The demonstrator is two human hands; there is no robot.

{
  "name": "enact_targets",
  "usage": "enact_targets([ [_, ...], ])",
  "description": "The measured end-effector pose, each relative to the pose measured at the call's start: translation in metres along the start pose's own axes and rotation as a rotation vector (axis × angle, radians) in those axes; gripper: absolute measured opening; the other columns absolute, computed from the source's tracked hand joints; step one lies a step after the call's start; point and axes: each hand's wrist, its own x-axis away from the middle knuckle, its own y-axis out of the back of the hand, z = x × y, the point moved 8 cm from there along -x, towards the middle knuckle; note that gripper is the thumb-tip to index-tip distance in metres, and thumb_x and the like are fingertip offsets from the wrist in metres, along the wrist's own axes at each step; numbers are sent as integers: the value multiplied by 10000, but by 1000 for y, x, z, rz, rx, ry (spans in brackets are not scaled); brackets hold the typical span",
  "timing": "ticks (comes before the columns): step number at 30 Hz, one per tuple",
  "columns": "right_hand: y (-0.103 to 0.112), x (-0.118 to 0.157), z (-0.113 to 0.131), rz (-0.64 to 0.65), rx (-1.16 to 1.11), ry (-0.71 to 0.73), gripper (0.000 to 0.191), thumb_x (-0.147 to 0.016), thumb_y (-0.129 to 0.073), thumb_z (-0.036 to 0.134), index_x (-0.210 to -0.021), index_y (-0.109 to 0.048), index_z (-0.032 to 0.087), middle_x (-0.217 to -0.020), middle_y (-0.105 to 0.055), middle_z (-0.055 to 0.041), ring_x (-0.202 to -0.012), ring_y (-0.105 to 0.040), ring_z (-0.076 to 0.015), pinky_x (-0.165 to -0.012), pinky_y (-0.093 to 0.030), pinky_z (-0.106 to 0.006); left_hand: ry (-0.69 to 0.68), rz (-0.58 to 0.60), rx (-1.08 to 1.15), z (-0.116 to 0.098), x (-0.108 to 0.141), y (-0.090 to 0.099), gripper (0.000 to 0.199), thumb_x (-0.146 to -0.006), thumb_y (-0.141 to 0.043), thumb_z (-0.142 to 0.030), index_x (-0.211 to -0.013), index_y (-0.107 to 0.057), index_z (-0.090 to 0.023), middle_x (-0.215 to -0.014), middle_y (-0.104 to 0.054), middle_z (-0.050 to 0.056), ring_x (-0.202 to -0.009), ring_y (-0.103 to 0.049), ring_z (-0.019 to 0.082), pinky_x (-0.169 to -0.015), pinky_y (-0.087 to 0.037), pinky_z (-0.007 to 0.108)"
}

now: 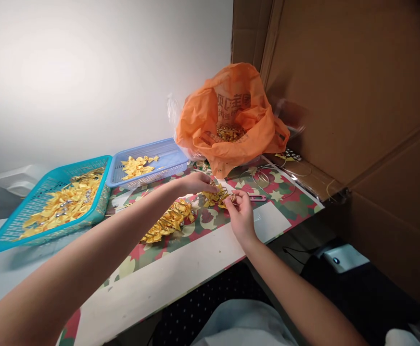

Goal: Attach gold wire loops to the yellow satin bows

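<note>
Both my hands meet over the patterned table covering near the middle of the view. My left hand (196,183) has its fingers closed on the upper left side of a small cluster of yellow bows (216,198) with thin metal loops. My right hand (241,214) pinches the right side of the same cluster, thumb and fingertips together. A pink-handled tool (258,198) lies just behind my right fingers. Left of the cluster, a larger row of yellow bows (171,220) rests on the covering, partly hidden by my left forearm.
A teal basket (101,204) of yellow bows and silver bells stands at the left, beside a blue tray (170,150) with more bows. Behind my hands sits an open orange bag (227,151). Cardboard (347,86) walls the right side; coiled wire (263,179) lies nearby.
</note>
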Motion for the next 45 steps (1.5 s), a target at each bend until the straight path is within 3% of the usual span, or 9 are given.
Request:
enact_targets([
  [3, -1, 0, 0, 8, 18, -2, 243, -814, -611, 306, -1001, -481, 222, -819, -656, 9, -750, -604, -151, -721, -469, -294, -40, 30, -59, -5, 5, -9, 339, -495, -795, -461, -607, -616, -196, -583, -546, -30, -566, -453, 132, -516, -301, 263],
  [6, 0, 0, 1, -5, 24, 5, 242, -810, -607, 302, -1001, -482, 220, -817, -656, 6, -743, -606, -154, -710, -471, -295, -72, -23, -118, -11, 8, -13, 337, -443, -815, -380, -600, -575, -203, -580, -526, -42, -583, -457, 142, -531, -307, 262],
  [14, 4, 0, 4, -54, 72, 34, 224, -805, -612, 282, -982, -490, 220, -807, -646, 4, -708, -604, -152, -681, -472, -289, -142, -133, -166, -15, 4, -7, 182, -611, -635, -316, -548, -510, -200, -555, -474, -33, -571, -431, 144, -539, -292, 278],
  [18, 4, 0, 4, -56, 87, 46, 236, -812, -608, 285, -1006, -489, 222, -850, -655, -13, -735, -615, -160, -695, -480, -296, -156, -152, -130, -11, 1, -4, 204, -665, -593, -376, -588, -528, -198, -594, -493, -27, -601, -455, 149, -563, -319, 277],
  [23, 4, -1, 3, -50, 70, 59, 255, -810, -611, 275, -1025, -485, 222, -877, -654, -21, -759, -619, -160, -714, -491, -298, -169, -116, -89, -11, -1, -6, 301, -678, -595, -466, -560, -528, -197, -592, -474, -34, -597, -442, 139, -556, -319, 270],
  [29, 2, 0, 3, -34, 91, 61, 243, -815, -589, 252, -1028, -477, 224, -910, -640, -27, -757, -609, -152, -709, -493, -294, -151, -58, -91, -13, 1, -10, 213, -606, -669, -385, -565, -585, -193, -552, -481, -45, -560, -427, 128, -535, -300, 264],
  [36, 1, 0, 2, -30, 79, 74, 250, -808, -595, 234, -1030, -480, 225, -923, -648, -30, -770, -612, -153, -710, -499, -294, -144, -48, -70, -16, 4, -13, 241, -603, -673, -354, -508, -523, -191, -488, -422, -54, -509, -359, 110, -506, -264, 264],
  [45, -3, 2, 6, 13, 101, 106, 288, -821, -608, 246, -1078, -479, 230, -998, -657, -52, -830, -640, -166, -743, -528, -309, -171, -37, -3, -15, 11, -17, 228, -622, -683, -389, -602, -583, -185, -587, -511, -35, -565, -448, 128, -525, -312, 261],
])
